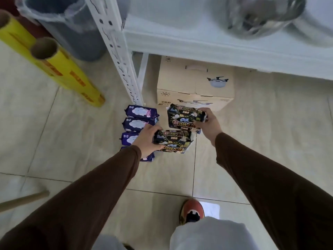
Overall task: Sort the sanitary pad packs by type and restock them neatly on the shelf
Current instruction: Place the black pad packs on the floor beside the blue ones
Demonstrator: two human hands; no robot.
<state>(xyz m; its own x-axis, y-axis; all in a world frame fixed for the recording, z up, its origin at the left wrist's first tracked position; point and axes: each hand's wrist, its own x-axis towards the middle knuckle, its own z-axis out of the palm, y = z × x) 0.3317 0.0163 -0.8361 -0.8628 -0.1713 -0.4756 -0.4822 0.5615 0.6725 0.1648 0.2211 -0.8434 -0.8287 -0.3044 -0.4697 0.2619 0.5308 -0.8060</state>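
My right hand (pixel 210 124) grips a black pad pack with gold print (pixel 182 117) by its right end, held above the floor. My left hand (pixel 146 140) grips the left end of another black pack (pixel 172 137), which sits on a third black pack (pixel 173 148) below it. Several purple pad packs (pixel 141 113) lie in a column on the tiled floor to the left, the nearest ones partly hidden by my left hand. The white shelf (pixel 216 46) is above and behind them.
A cardboard box (pixel 195 87) stands under the shelf, beside the white upright post (pixel 119 51). Yellow film rolls (pixel 59 69) and a grey bin (pixel 72 27) are at the left. A steel pot (pixel 261 13) sits on the shelf. My shoe (pixel 191 210) is near the bottom.
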